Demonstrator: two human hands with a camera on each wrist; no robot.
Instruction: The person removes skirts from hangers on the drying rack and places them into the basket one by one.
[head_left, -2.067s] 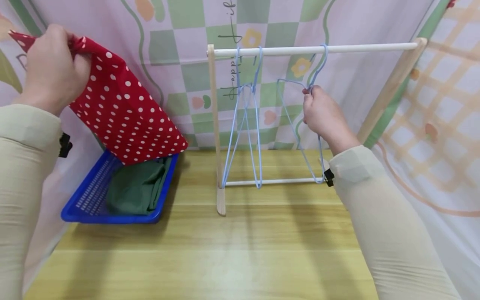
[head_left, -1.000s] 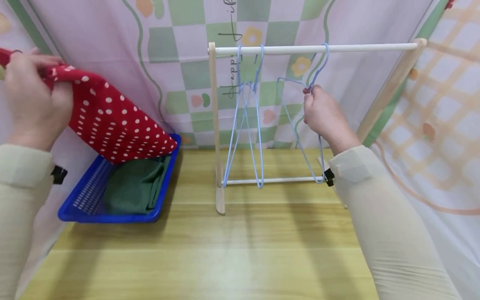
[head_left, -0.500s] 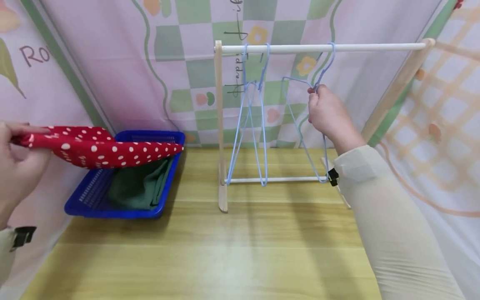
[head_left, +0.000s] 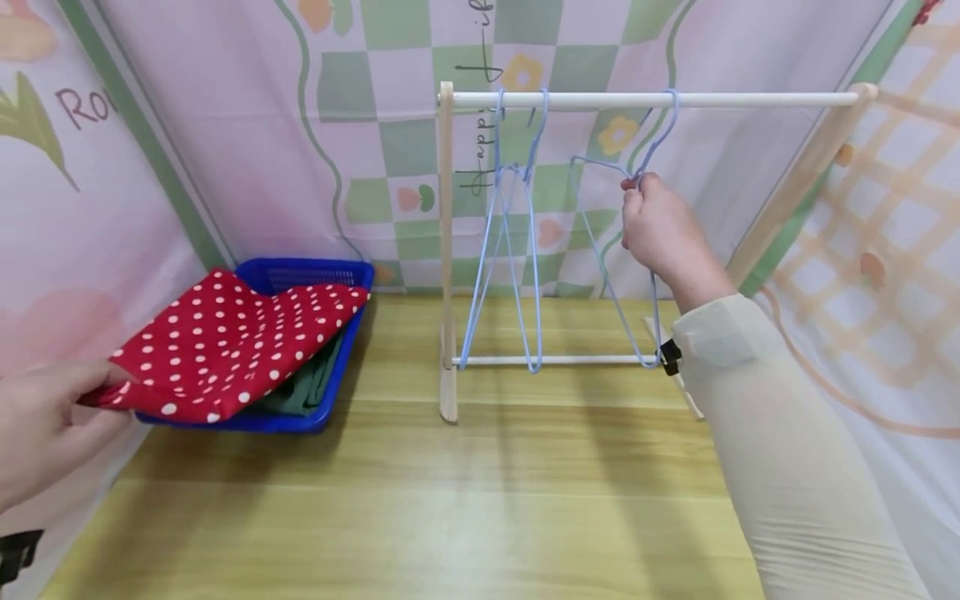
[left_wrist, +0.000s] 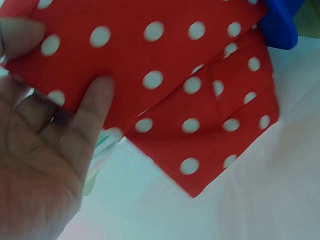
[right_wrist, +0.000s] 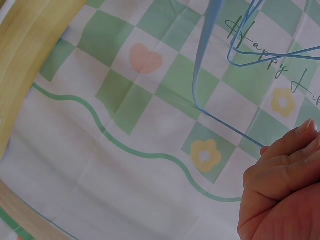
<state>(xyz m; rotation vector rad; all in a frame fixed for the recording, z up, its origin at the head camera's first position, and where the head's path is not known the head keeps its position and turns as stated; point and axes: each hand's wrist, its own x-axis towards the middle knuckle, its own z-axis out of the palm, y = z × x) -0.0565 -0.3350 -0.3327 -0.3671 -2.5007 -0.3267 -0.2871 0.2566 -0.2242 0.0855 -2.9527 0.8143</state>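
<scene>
My left hand [head_left: 56, 425] pinches the near left corner of a red cloth with white polka dots [head_left: 232, 333], at the left in the head view. The cloth spreads over the blue basket [head_left: 306, 423], covering much of it and part of a folded dark green cloth [head_left: 318, 375] inside. In the left wrist view the thumb and fingers [left_wrist: 95, 107] lie on both sides of the red fabric. My right hand [head_left: 663, 233] grips a light blue wire hanger [head_left: 600, 258] just below its hook, which hangs on the white rail [head_left: 735, 99].
Two more blue hangers [head_left: 537, 308] hang near the left end of the rail. The wooden rack's left post [head_left: 447, 233] stands on the wood-grain table [head_left: 480, 500], right of the basket. A patterned curtain [head_left: 405, 50] closes off the back and sides.
My left hand has come down and toward me with the red cloth, which was raised over the basket and now lies flatter across it. The right hand keeps its hold on the hanger.
</scene>
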